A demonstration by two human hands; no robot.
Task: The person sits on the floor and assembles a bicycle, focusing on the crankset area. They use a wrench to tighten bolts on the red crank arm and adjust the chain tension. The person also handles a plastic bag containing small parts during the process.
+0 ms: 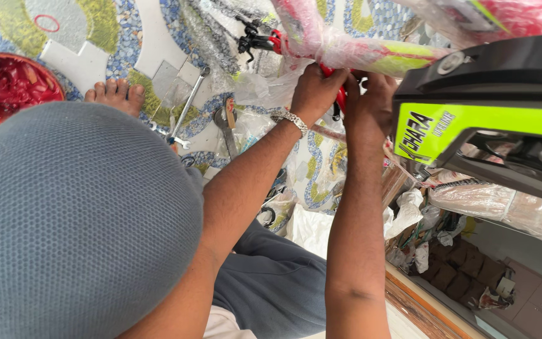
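Both hands work at a plastic-wrapped red bicycle frame tube: left hand closed around it, right hand pinching beside it. A spanner lies left of the tube, likely needed next.
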